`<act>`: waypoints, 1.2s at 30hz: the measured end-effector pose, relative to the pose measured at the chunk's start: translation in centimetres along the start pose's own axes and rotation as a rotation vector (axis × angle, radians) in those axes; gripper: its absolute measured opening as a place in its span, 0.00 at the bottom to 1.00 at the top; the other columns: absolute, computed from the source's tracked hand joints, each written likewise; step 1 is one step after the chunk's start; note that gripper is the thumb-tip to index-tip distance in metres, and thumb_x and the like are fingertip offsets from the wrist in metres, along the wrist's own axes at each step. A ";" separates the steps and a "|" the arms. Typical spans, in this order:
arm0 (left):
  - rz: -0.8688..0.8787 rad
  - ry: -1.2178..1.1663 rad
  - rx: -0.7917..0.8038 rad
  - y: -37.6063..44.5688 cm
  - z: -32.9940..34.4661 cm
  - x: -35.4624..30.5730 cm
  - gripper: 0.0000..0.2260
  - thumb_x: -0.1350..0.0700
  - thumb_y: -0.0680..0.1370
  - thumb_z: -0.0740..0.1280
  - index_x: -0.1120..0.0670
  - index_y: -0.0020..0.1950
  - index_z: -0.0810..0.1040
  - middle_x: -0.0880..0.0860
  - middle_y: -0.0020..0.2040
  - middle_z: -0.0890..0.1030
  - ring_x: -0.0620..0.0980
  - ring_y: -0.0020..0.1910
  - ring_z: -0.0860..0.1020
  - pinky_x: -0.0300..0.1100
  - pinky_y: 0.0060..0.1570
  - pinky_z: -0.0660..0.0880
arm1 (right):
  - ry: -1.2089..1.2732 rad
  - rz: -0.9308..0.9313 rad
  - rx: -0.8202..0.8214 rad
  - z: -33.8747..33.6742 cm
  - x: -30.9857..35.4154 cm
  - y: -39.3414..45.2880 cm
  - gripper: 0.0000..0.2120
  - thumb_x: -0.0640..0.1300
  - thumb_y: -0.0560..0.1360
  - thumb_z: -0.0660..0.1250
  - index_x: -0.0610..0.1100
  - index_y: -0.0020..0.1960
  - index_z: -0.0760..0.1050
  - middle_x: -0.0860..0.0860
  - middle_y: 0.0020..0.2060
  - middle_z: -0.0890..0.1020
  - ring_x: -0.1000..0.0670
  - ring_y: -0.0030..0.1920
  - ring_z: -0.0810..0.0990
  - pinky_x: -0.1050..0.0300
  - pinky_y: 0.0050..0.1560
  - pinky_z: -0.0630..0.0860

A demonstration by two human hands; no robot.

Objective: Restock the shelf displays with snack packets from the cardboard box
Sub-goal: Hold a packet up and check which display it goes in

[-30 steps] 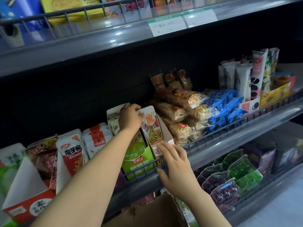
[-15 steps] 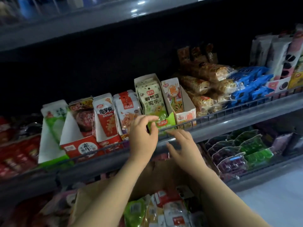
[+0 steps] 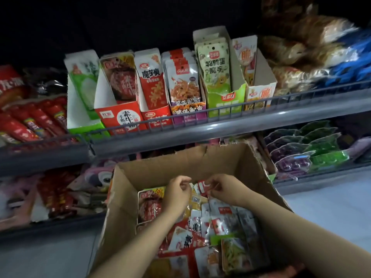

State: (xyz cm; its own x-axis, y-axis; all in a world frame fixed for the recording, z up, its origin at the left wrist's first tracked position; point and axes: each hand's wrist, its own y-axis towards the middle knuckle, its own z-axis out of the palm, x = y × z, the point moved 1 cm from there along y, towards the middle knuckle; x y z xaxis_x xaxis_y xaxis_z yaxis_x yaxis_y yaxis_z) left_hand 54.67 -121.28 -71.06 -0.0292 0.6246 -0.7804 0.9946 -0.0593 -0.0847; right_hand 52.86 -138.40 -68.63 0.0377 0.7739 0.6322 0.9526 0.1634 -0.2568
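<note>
Both over cardboard box: my left hand curled, grip unclear; right hand pinches red-white packet, label unreadable.

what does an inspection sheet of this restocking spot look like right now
surface: grey shelf rail with wire guard, display cartons lined up behind it
job's things: open cardboard box below the shelf, full of mixed snack packets; green display carton stocked upright
clutter: loose packets heaped on the lower shelf at left
hands: left hand and right hand both inside the box, fingers curled at a red-and-white packet; exact grip unclear
cables: nothing seen
surroundings: purple and green jelly packs lower right
</note>
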 end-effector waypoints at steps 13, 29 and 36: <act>-0.405 -0.008 0.258 0.3 2.8 4.7 0.14 0.57 0.78 0.67 0.57 0.63 0.75 0.55 0.62 0.77 0.53 0.60 0.76 0.42 0.59 0.71 | -0.227 0.078 0.431 3.3 -2.4 1.4 0.24 0.51 0.78 0.63 0.45 0.71 0.66 0.47 0.64 0.74 0.47 0.63 0.72 0.59 0.57 0.67; -0.485 -0.431 0.151 -0.3 -3.3 -0.6 0.09 0.50 0.74 0.71 0.52 0.51 0.81 0.47 0.43 0.83 0.45 0.37 0.79 0.34 0.30 0.70 | 0.281 0.136 0.155 0.8 -0.2 1.5 0.13 0.51 0.79 0.62 0.45 0.57 0.78 0.45 0.50 0.82 0.49 0.47 0.81 0.56 0.49 0.78; -0.407 -0.636 0.142 -1.9 -6.7 -4.7 0.08 0.52 0.74 0.71 0.52 0.51 0.79 0.51 0.48 0.84 0.47 0.40 0.83 0.35 0.34 0.77 | 0.918 0.134 0.136 -2.4 3.4 -0.7 0.15 0.48 0.79 0.60 0.38 0.56 0.77 0.42 0.50 0.82 0.49 0.46 0.83 0.59 0.47 0.81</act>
State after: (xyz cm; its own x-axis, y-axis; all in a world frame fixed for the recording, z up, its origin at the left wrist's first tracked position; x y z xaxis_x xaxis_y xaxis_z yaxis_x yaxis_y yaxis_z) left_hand 53.54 -118.88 -63.05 -0.4847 0.0530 -0.8731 0.8721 -0.0467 -0.4870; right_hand 53.03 -137.38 -64.54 0.4237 0.0153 0.9057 0.8816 0.2226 -0.4162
